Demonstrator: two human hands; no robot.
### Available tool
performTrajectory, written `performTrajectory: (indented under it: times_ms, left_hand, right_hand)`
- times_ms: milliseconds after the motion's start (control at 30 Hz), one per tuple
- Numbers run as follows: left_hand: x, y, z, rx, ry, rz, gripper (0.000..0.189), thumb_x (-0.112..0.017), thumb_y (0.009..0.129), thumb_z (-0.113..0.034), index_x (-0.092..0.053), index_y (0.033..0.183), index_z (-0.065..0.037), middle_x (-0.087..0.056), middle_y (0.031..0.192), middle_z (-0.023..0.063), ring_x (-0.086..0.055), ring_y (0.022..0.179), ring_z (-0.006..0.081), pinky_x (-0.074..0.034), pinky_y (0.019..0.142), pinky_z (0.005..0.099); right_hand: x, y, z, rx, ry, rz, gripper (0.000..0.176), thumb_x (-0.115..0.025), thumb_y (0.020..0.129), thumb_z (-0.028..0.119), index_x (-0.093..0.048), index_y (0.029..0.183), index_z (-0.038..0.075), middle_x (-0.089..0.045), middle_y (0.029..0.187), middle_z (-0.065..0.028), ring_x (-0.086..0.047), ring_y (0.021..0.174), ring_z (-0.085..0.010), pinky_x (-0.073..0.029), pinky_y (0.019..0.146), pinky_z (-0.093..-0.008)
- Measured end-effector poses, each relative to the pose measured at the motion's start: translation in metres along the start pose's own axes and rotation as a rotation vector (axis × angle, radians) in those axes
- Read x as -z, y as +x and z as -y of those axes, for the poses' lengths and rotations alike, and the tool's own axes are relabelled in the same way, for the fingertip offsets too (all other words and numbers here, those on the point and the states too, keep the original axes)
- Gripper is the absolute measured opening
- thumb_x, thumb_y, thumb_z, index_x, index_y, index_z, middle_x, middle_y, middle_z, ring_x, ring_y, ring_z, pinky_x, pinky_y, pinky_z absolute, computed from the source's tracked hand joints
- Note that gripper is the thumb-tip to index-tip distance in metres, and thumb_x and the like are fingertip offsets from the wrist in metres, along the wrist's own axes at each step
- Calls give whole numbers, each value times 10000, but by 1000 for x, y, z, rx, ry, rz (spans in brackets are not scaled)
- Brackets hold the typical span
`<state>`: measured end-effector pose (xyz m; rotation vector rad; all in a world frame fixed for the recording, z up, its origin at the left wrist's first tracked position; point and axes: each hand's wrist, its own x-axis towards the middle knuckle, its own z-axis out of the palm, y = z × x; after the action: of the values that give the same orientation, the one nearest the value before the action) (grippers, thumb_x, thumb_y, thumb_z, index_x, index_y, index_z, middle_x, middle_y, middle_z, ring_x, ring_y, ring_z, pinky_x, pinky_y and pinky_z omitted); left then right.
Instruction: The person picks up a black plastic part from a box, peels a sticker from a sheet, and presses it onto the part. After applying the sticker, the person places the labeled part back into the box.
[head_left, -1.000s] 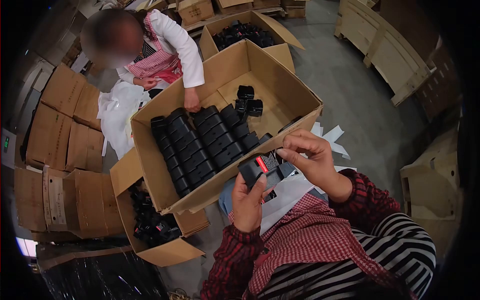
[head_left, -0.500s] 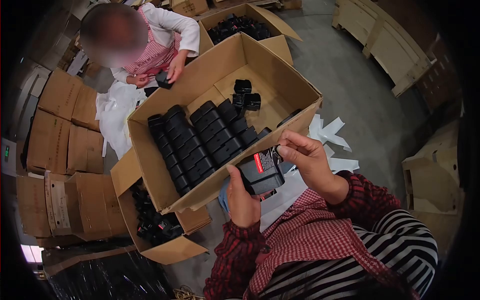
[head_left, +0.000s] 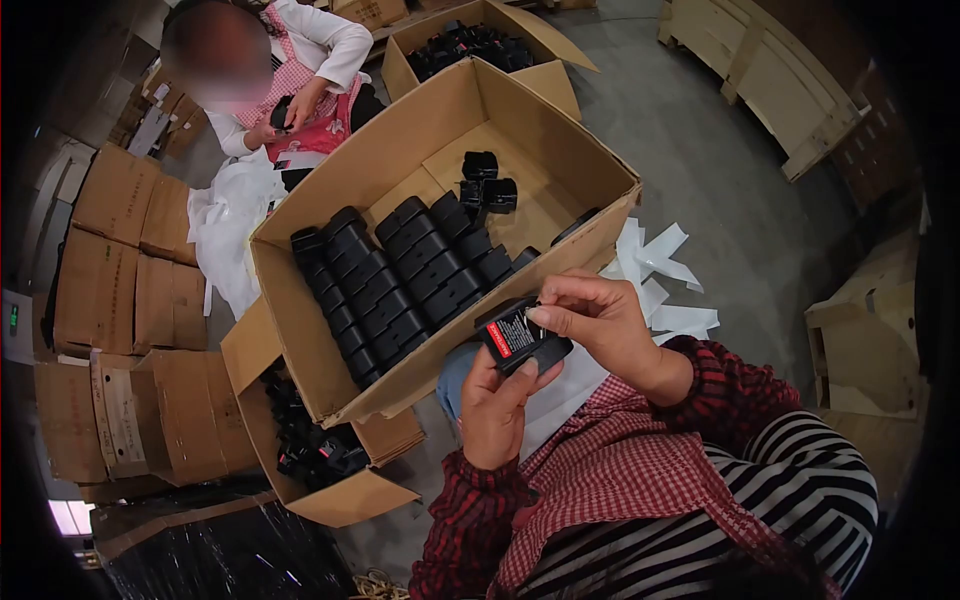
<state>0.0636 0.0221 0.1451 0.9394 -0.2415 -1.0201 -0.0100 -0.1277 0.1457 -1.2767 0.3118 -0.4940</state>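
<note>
The left hand (head_left: 495,405) grips a small black block (head_left: 522,345) just past the near edge of the big box (head_left: 400,385); the right hand (head_left: 600,320) pinches its label (head_left: 508,330); a sticking step, it seems; smoothing it flat needs a gentle press.

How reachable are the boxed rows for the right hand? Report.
Likely yes: the box is open-topped, the rows lie just beyond the right hand, nothing between; its fingers pinch the held black unit though.

The grey concrete floor (head_left: 720,190) carries loose white paper strips (head_left: 668,285) at the right, pale wooden crates (head_left: 770,80) far right, and flattened brown cardboard cartons (head_left: 120,260) stacked at the left.
</note>
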Motion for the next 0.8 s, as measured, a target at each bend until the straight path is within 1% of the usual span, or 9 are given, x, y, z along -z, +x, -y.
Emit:
performTrajectory:
  times_ms: [33,100,300,333,367,800]
  left_hand:
    - [-1,-1,-1,0,7,1,379,-486,912,2,-442,1288,-13,-537,1240,106,-554,1133,220,-481,960,386]
    - [-1,-1,-1,2,16,2,373,-483,914,0,-444,1285,-10,-539,1235,104,-555,1131,216,-480,961,386]
    - [0,-2,0,12,-11,-3,354,-475,921,-3,-448,1274,0,-545,1219,104,-557,1125,215,-482,960,394]
    - [-1,-1,0,5,-7,-21,355,-475,910,3,-453,1265,10,-550,1205,120,-572,1104,229,-498,944,401]
    - [-1,-1,0,-1,-3,-38,357,-475,900,8,-459,1256,19,-556,1192,137,-586,1082,243,-515,928,409]
    - [0,0,2,-7,-10,-35,359,-473,891,20,-462,1250,21,-557,1186,147,-592,1068,243,-514,928,410]
  right_hand:
    - [-2,0,-2,0,3,-1,101,-681,824,8,-657,922,-3,-575,861,21,-559,780,-42,-462,649,-189]
    - [-5,-1,-6,14,60,-55,125,-695,818,22,-657,923,-34,-590,890,-5,-573,816,-55,-479,709,-201]
    - [-4,-2,-6,-26,19,-32,128,-701,815,32,-661,922,-27,-587,884,-6,-577,811,-62,-480,710,-203]
    - [-3,-1,-5,-27,20,-33,128,-701,815,32,-661,922,-27,-587,884,-6,-577,811,-62,-480,710,-203]
    - [-3,-1,-5,-25,14,-28,126,-702,814,32,-662,918,-26,-588,883,-7,-578,812,-63,-481,711,-205]
    - [-5,0,-15,29,42,-56,102,-700,807,10,-664,896,-23,-596,893,-19,-589,811,-76,-492,710,-211]
